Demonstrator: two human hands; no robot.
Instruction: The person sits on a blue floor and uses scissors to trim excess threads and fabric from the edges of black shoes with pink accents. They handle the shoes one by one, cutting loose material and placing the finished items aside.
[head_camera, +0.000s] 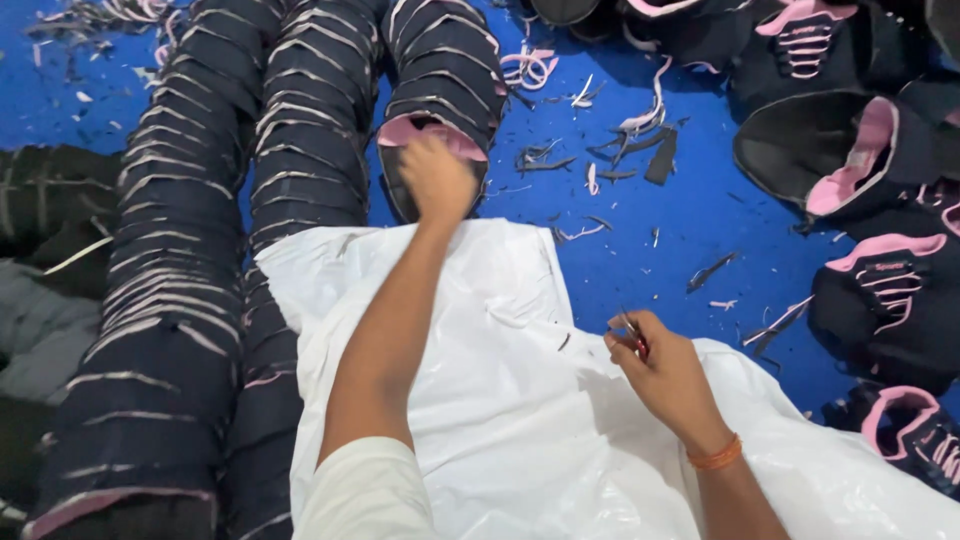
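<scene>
Item logged: my left hand (437, 178) was closed on the pink-lined mouth of the front shoe upper (432, 150), last piece of the right-hand nested stack (445, 70). I counted three such stacks of dark uppers, long axes running away from the white plastic sheet (520, 420), mouths facing it. My right hand (665, 375), above the sheet's right part, pinched small red-handled snips (634, 338), blades pointing away from the sheet. About five loose uppers (860, 160) lay right of it on the blue floor (680, 210).

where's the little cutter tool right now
In the head view it is at lower right, pinched in the right hand above the white plastic sheet; only its small red-handled cutter tip shows, near the blue floor.
</scene>
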